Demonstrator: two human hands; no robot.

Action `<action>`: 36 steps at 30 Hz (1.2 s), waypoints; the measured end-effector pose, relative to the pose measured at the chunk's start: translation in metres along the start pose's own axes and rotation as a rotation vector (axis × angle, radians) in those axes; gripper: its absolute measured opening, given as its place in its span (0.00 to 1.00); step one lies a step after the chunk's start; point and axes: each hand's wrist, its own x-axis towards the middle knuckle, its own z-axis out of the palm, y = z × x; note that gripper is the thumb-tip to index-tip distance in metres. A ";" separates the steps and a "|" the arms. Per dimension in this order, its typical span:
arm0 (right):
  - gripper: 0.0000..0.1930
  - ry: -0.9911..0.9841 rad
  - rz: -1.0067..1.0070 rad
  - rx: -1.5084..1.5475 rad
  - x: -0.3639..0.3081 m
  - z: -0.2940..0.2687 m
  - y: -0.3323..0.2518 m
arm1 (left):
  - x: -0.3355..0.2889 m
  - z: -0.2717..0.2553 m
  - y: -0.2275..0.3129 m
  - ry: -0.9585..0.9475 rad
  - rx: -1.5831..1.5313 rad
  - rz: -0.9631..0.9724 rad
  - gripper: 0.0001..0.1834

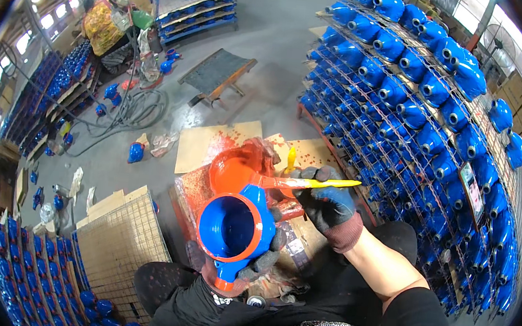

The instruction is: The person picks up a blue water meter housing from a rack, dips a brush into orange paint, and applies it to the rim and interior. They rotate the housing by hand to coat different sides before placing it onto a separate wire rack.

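Note:
My left hand (266, 259), in a dark glove, is wrapped around a blue-painted metal housing (266, 217) with a round open mouth. Its rim and its lower spout end are orange. The right hand (329, 201), in a blue and black glove, grips a paintbrush (334, 183) by its yellow handle. The brush points left, with its orange-coated head just above the housing's upper neck; whether it touches is unclear. Behind the housing sits an orange-smeared paint container (229, 167). A yellow upright handle-like piece (291, 159) stands beside it.
On my right rises a tall wire rack (404, 114) full of blue housings, with a phone (472, 191) on its side. Another rack (31, 266) is at lower left. A low bench (219, 74), a hose coil (137, 110) and a seated person (104, 28) are farther off.

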 end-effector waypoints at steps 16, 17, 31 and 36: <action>0.08 0.138 0.127 -0.034 0.012 -0.003 -0.004 | 0.002 -0.006 -0.014 -0.148 0.012 0.128 0.53; 0.08 0.116 0.060 -0.140 0.013 0.000 -0.006 | 0.001 -0.005 -0.011 -0.060 -0.005 0.106 0.53; 0.07 -0.813 -0.657 -1.299 -0.027 0.092 -0.025 | 0.015 -0.023 0.035 0.388 0.053 0.452 0.38; 0.13 -1.068 -0.796 -1.638 -0.038 0.105 -0.003 | 0.010 -0.025 0.034 0.219 0.072 0.478 0.37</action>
